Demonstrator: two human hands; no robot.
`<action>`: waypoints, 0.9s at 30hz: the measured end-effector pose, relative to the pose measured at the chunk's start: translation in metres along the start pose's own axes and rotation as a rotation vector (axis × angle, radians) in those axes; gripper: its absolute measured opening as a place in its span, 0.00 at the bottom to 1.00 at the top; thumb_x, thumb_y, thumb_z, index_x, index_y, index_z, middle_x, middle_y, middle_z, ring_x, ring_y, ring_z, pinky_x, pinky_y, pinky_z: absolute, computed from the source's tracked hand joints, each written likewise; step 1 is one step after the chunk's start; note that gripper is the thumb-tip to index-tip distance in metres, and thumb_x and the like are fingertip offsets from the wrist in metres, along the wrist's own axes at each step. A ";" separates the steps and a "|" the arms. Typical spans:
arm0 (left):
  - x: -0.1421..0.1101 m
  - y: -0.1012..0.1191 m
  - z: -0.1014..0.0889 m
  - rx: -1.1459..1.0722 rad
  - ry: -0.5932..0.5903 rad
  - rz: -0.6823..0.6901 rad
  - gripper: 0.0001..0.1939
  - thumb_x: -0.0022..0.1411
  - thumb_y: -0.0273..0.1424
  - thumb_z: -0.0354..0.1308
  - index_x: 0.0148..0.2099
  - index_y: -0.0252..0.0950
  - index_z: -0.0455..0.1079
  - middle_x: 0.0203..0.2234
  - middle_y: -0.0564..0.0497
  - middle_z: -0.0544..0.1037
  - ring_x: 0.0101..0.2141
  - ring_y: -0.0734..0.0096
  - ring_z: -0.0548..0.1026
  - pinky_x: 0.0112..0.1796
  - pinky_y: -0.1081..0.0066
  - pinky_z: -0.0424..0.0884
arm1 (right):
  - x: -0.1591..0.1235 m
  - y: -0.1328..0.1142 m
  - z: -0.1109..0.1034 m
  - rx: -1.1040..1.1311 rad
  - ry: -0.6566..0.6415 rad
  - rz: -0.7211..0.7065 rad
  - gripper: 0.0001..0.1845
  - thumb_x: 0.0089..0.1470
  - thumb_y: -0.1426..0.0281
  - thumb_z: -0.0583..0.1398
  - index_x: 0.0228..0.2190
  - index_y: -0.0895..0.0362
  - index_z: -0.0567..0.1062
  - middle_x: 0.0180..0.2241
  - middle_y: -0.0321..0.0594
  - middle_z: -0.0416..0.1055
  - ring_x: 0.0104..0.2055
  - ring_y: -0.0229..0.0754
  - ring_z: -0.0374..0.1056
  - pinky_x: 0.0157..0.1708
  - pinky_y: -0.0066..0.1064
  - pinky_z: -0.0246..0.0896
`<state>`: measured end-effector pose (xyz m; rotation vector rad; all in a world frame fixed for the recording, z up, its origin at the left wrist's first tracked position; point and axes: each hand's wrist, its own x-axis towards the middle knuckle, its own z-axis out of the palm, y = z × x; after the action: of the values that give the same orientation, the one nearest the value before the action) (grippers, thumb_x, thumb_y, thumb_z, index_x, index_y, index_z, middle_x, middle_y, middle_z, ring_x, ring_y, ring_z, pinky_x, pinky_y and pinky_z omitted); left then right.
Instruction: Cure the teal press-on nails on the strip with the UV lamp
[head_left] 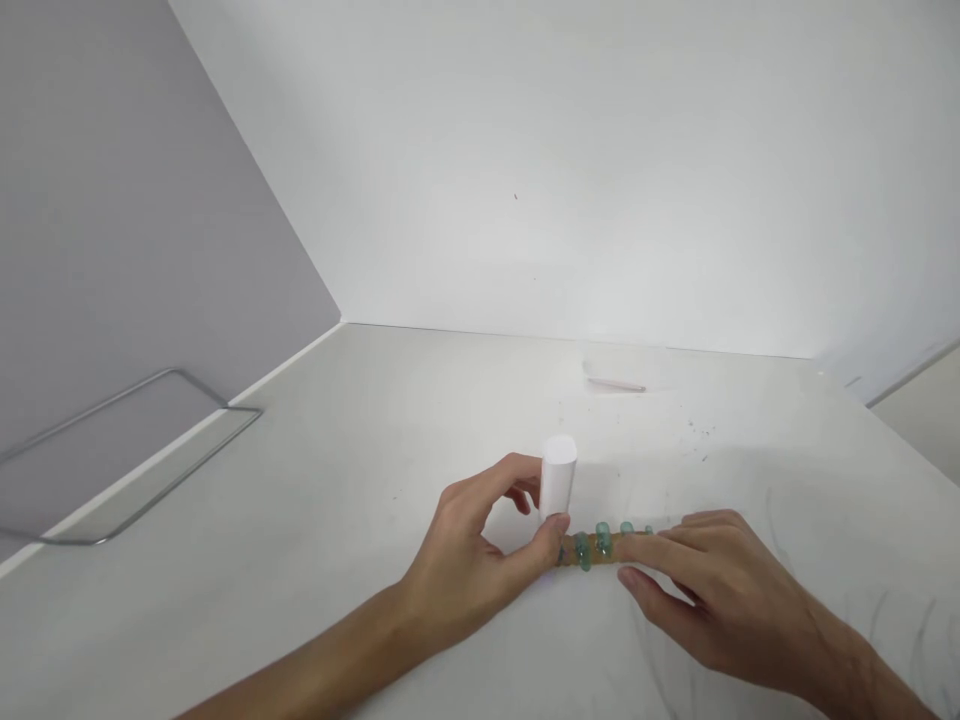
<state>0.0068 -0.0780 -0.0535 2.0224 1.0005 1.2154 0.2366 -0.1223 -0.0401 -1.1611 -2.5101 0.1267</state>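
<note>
A small white cylinder [558, 478] stands upright on the white table [360, 450]. My left hand [469, 555] is curled around it, thumb and fingers closed on its lower part. Just right of it lies a short brownish stick with several green beads or rings [592, 545] strung along it. My right hand [712, 590] rests on the right end of this beaded stick, its index finger and thumb pinching it against the table.
A thin wire frame [135, 450] lies at the table's left edge against a grey partition. A small slender stick [616, 384] lies farther back near the white wall. Small dark specks dot the table to the right.
</note>
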 end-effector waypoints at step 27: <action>0.000 -0.001 0.001 -0.002 -0.010 -0.001 0.06 0.58 0.23 0.58 0.36 0.40 0.69 0.26 0.61 0.75 0.27 0.78 0.69 0.31 0.78 0.69 | -0.002 0.001 0.001 0.001 -0.002 0.000 0.13 0.65 0.70 0.52 0.28 0.55 0.71 0.15 0.27 0.62 0.17 0.32 0.56 0.25 0.27 0.49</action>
<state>0.0072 -0.0775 -0.0545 2.0239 0.9950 1.2035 0.2377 -0.1231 -0.0414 -1.1609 -2.5115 0.1284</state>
